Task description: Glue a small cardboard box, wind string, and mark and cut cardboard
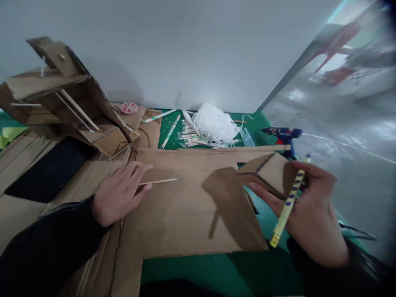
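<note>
Head view. Cardboard structure point(51, 82), open-framed with pale rods through it, at far left; dark flat panel point(51, 169) beside its base. Yellow-green paper point(14, 133) at the left edge. Round pink-and-white item point(129, 108) behind, on cardboard. Heap of white string point(213, 126), loose, partly covering wrapped sticks point(188, 136). Glue gun point(280, 132), dark blue with red, at right, its handle partly hidden by the end of a cardboard strip point(204, 154); the strip runs between the hands and the string.

Left hand point(122, 192): palm down over cardboard, fingers bent; thin stick point(161, 181) projecting between thumb and forefinger, whether pinched or merely lying there cannot be told. Right hand point(315, 206): closed on a folded cardboard piece point(278, 171), above the sheet's right edge; yellow pencil point(289, 202), dark-dotted, in the same hand, crossing in front of the piece.

Surface: green table point(216, 272), largely under a brown cardboard sheet point(185, 222). White panel point(185, 53) upright behind. Room: grey floor point(309, 107) at right; red chair point(337, 45), blurred.
</note>
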Demonstrator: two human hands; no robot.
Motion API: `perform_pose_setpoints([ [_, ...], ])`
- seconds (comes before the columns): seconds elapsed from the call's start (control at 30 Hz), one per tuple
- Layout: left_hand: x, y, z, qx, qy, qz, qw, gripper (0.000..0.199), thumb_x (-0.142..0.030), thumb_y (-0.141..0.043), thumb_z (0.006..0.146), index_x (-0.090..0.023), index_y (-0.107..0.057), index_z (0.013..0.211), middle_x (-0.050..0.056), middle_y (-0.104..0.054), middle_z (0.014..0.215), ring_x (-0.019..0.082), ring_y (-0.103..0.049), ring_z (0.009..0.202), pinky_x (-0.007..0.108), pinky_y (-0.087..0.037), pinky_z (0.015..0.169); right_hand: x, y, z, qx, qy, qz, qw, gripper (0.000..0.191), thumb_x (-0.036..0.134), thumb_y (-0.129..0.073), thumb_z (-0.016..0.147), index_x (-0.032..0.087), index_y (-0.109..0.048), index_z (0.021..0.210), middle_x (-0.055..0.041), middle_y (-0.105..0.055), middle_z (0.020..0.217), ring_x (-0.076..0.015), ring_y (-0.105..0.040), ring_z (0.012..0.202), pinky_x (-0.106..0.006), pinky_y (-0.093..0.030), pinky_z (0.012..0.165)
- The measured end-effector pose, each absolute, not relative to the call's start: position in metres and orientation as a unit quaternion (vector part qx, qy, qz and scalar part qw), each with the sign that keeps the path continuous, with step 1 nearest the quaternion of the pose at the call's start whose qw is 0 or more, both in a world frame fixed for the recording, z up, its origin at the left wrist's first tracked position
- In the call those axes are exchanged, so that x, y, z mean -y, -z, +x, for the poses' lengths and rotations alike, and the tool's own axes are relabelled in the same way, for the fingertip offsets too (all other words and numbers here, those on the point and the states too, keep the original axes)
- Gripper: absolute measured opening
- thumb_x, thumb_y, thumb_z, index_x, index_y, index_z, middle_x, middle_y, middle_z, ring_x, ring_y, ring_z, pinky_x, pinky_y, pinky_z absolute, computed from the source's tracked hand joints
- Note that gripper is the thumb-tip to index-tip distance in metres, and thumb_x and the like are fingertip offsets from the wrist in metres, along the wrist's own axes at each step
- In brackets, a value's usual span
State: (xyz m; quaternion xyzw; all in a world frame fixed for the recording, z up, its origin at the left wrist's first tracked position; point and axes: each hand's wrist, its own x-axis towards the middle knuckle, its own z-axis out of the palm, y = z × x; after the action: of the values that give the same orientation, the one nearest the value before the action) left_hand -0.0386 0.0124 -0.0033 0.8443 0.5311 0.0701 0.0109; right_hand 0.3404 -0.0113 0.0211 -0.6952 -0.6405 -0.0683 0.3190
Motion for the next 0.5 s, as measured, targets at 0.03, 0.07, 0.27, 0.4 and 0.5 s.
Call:
perform_pose_setpoints([
  [0.03,-0.014,0.004,-0.043,-0.533,-0.064,0.843,0.018,0.037,-0.036,-0.045,0.094,-0.020,-0.049,0.127,0.010,-0.061,0.117,0.029,-0.059,0.106,0.045,-0.046,0.090,0.015,-0.019,0.347,0.613,0.072,-0.729,0.297,0.109,0.073,-0.076,0.053,0.015,-0.036,0.136,-0.0210,-0.051,0.121,-0.0428,-0.058,0.106,-0.053,-0.049,0.088],
  [0.07,-0.014,0.004,-0.046,-0.531,-0.059,0.845,0.024,0.033,-0.033,-0.044,0.095,-0.020,-0.051,0.124,0.009,-0.062,0.114,0.029,-0.060,0.104,0.044,-0.046,0.088,0.019,-0.016,0.352,0.589,0.069,-0.758,0.272,0.113,0.077,-0.073,0.051,0.015,-0.035,0.136,-0.0224,-0.052,0.123,-0.0450,-0.058,0.108,-0.055,-0.049,0.088],
  [0.27,-0.012,-0.017,-0.036,-0.537,-0.016,0.832,0.138,0.020,-0.025,-0.040,0.093,-0.023,-0.056,0.104,0.002,-0.069,0.087,0.022,-0.065,0.075,0.034,-0.043,0.065,0.026,0.002,0.353,0.541,0.065,-0.813,0.204,0.108,0.082,-0.062,0.059,0.009,-0.037,0.135,-0.0286,-0.050,0.126,-0.0480,-0.054,0.115,-0.054,-0.048,0.090],
  [0.4,-0.004,-0.024,-0.015,-0.518,-0.027,0.824,0.228,0.014,-0.025,-0.046,0.089,-0.025,-0.059,0.089,-0.002,-0.066,0.076,0.018,-0.061,0.068,0.030,-0.037,0.060,0.021,0.013,0.358,0.563,0.084,-0.793,0.216,0.104,0.084,-0.053,0.067,0.007,-0.036,0.134,-0.0278,-0.051,0.122,-0.0462,-0.051,0.119,-0.055,-0.046,0.094],
  [0.5,0.004,-0.021,0.000,-0.514,-0.055,0.819,0.249,0.011,-0.025,-0.049,0.088,-0.024,-0.060,0.088,-0.002,-0.065,0.078,0.018,-0.058,0.072,0.031,-0.037,0.063,0.018,0.017,0.359,0.570,0.088,-0.786,0.223,0.105,0.086,-0.048,0.069,0.007,-0.034,0.138,-0.0286,-0.050,0.124,-0.0470,-0.050,0.119,-0.059,-0.044,0.095],
])
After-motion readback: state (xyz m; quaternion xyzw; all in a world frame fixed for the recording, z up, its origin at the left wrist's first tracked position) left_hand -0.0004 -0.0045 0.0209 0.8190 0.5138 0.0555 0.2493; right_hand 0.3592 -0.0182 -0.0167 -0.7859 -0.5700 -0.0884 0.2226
